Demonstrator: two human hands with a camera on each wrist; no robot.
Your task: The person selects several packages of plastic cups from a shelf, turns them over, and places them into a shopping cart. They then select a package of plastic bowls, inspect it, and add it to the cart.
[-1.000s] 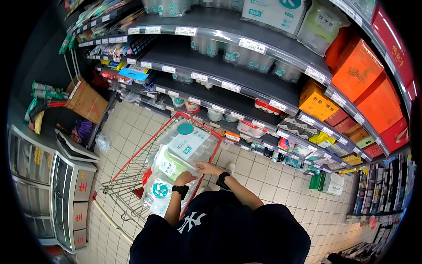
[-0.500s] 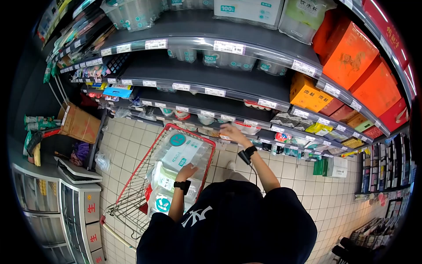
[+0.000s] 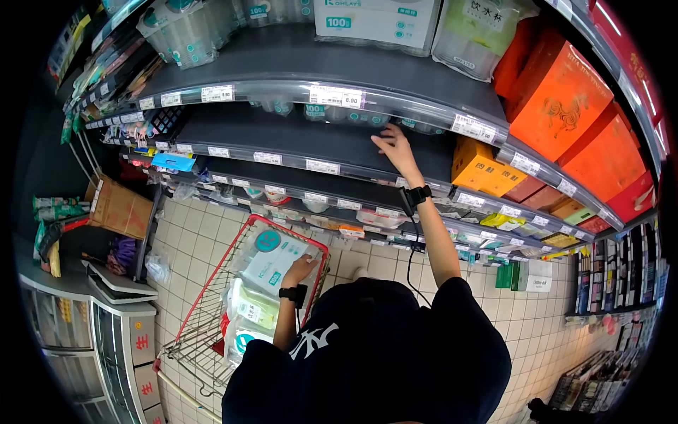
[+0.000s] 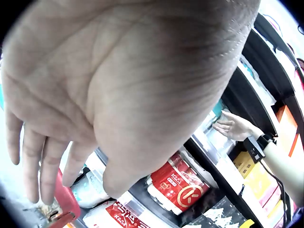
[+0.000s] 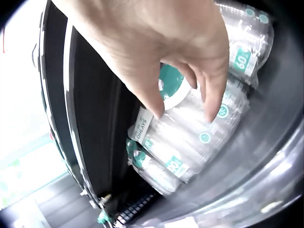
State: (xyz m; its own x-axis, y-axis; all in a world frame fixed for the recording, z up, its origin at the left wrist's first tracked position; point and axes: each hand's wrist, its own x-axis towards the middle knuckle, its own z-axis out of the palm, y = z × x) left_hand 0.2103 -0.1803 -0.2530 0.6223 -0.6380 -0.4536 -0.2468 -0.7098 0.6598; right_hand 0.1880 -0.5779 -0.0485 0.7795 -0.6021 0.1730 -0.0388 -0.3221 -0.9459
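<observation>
Reaching in over a middle shelf, my right hand [image 3: 397, 150] has its thumb and fingers apart. In the right wrist view those fingers are spread over a clear plastic pack of disposable cups [image 5: 187, 135] with a green and white label, fingertips right at its wrapping. My left hand [image 3: 301, 269] is at the side of a white and clear KOHLAYS pack [image 3: 272, 260] in the shopping cart [image 3: 288, 225]. The left wrist view shows its palm and extended fingers, with nothing in them. Beside that pack lies a light green bag [image 3: 258, 308] in the cart.
Another cup pack [image 5: 243, 47] sits beside the one under my right hand. Above it runs a shelf edge with price tags [image 3: 337, 95]. To the right stand a yellow box [image 3: 484, 168] and orange boxes [image 3: 558, 99]. A cable [image 3: 409, 265] hangs from my right wrist.
My right hand has gone from the cart up and forward to the cup packs on the shelf. My left hand has shifted from the green bag to the side of the white pack.
</observation>
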